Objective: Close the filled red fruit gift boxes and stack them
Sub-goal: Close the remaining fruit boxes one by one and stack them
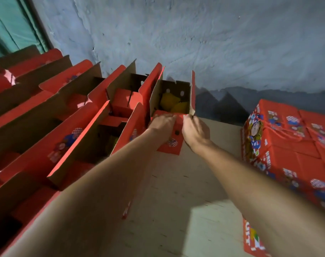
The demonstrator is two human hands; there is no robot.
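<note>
Your fingers (171,117) curl over the near top edge of the open red box (173,130) in the middle of the frame: the left hand (162,127) grips the edge from the left and the right hand (195,132) pinches it from the right, with a narrow strip of red card showing between them. You hold it there, I judge, because the near flap has to be folded inward before the tall side flaps (192,91) can come down over it, and two hands on one edge keep the fold square. Behind your fingers, toward the upper middle, the box mouth stands open and yellow fruit (173,102) lies inside, so this box is filled and not yet closed. Its side flaps stand upright, and the left one is just beside the raised flap of the neighbouring open box (121,101). That closeness is what may get in your way: there is little room on the left to swing a flap without catching the next one. More open boxes (46,127) run toward the left edge of the frame, flaps raised. At the right edge stands a stack of closed red boxes (291,145), well apart from your hands, with bare cardboard-coloured floor (185,201) between; that is likely where this one goes once shut. A rough grey wall (195,34) fills the top of the frame.
</note>
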